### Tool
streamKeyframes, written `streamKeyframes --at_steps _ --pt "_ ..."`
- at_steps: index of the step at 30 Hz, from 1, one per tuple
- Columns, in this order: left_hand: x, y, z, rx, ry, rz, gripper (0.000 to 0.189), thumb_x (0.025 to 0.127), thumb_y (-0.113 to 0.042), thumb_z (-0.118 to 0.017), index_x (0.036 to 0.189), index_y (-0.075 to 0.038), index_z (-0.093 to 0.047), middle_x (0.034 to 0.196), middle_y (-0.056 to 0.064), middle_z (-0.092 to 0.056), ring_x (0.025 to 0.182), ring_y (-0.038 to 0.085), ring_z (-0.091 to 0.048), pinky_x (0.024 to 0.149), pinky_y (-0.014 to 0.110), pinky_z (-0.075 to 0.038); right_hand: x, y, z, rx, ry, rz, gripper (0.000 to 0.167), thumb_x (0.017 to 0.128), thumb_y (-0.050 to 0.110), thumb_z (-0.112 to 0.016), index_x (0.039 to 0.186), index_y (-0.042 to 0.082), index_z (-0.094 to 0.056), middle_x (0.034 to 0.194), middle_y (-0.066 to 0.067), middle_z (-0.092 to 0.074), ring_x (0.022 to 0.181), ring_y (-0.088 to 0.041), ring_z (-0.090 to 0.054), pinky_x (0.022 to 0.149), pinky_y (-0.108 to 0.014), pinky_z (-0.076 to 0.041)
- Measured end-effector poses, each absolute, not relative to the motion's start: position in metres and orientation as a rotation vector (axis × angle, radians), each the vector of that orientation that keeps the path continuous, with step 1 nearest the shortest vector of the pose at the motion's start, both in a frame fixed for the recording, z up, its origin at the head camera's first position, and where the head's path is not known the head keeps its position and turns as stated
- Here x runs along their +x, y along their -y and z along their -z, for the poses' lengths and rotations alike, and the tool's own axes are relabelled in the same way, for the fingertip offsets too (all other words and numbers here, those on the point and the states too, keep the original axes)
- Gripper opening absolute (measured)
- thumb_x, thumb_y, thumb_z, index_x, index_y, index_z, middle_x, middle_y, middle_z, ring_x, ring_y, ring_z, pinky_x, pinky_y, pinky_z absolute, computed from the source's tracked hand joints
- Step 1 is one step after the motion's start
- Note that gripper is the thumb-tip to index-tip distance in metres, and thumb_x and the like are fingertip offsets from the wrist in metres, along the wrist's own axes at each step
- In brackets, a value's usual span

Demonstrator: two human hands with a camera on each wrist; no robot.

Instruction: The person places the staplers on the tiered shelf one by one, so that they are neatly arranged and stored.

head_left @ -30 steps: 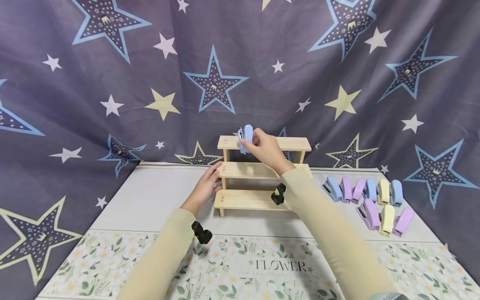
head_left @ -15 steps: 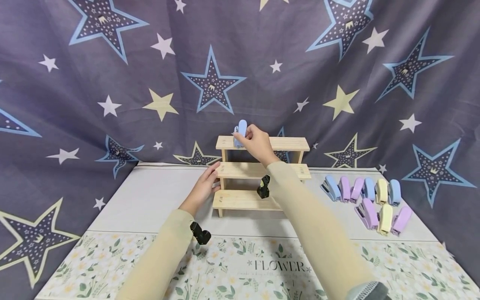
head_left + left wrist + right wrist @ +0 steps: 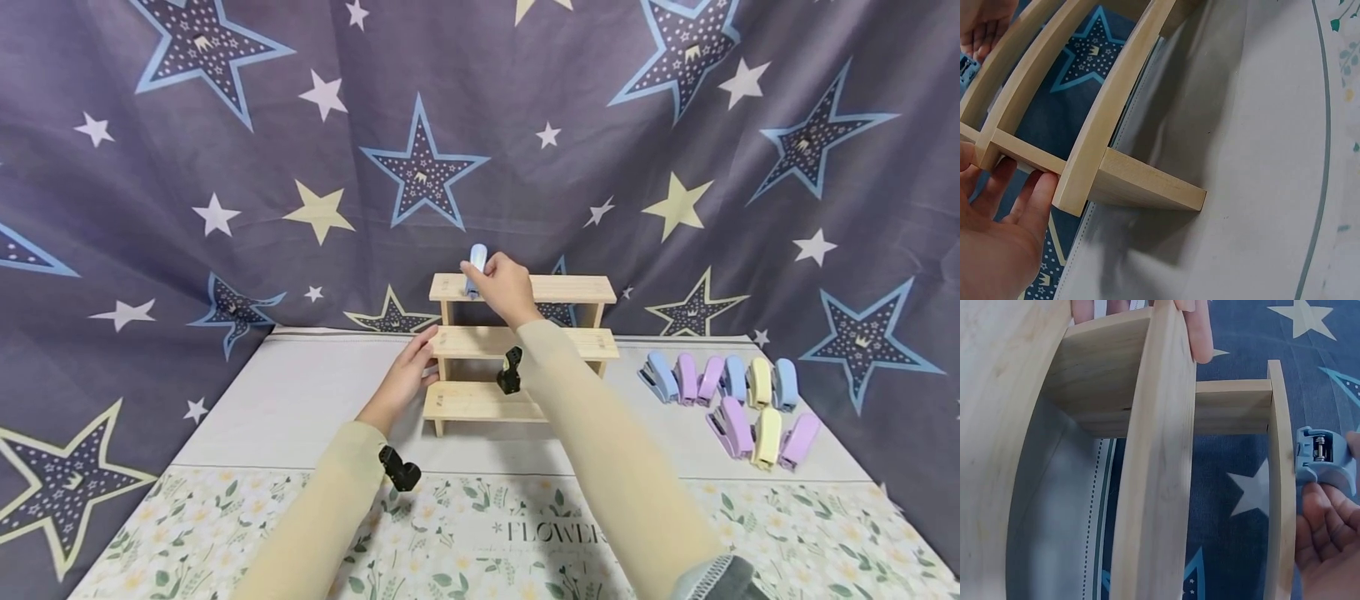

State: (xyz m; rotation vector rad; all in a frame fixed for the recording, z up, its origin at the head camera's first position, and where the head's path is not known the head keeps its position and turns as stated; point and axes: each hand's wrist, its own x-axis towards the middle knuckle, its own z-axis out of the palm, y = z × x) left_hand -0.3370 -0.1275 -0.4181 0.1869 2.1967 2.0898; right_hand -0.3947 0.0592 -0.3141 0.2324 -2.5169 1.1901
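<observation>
My right hand [image 3: 508, 290] pinches a light blue stapler [image 3: 478, 257] at the left part of the top board of a three-tier wooden display shelf [image 3: 573, 289]. The stapler stands upright, its lower end at the board; in the right wrist view, the stapler's [image 3: 1337, 464] end is close against the board's surface, and whether it touches is hard to tell. My left hand [image 3: 405, 377] grips the shelf's left side at the middle tier. In the left wrist view, the left hand's [image 3: 1007, 250] thumb is at the middle board and its fingers lie against the side support.
Several staplers in blue, purple and yellow stand in two rows right of the shelf, among them a yellow stapler [image 3: 767, 437] and a purple stapler [image 3: 731, 427]. A floral cloth [image 3: 225, 533] covers the table front. A starry curtain [image 3: 555, 200] hangs close behind the shelf.
My right hand has carried the blue stapler left along the top board and turned it more end-on to the head view. The left hand keeps its grip on the shelf.
</observation>
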Motion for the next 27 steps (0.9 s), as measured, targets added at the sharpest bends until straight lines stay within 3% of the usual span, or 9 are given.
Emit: streamKeyframes --at_steps 9,27 --pt "-0.3353 0.1272 0.4188 0.246 -2.242 -2.083 0.049 0.111 -0.028 -0.031 0.160 -0.019 -0.028 0.156 0.022 -0.032 0.138 0.038 -0.039 0.112 0.051 -0.038 -0.3918 -0.0552 0.3090 0.146 2.564 -1.190 0.045 0.096 0.052 -0.063 0.092 0.007 -0.058 0.084 -0.008 -0.061 0.073 -0.022 -0.056 0.067 -0.033 -0.048" --pt "-0.3366 0.1294 0.4184 0.207 -2.190 -2.098 0.048 0.112 -0.022 -0.030 0.160 -0.018 -0.027 0.157 0.020 -0.031 0.140 0.037 -0.037 0.114 0.050 -0.036 -0.3901 -0.0519 0.3083 0.112 2.542 -1.228 0.046 0.096 0.049 -0.064 0.096 0.003 -0.060 0.090 -0.012 -0.062 0.083 -0.026 -0.057 0.077 -0.038 -0.051"
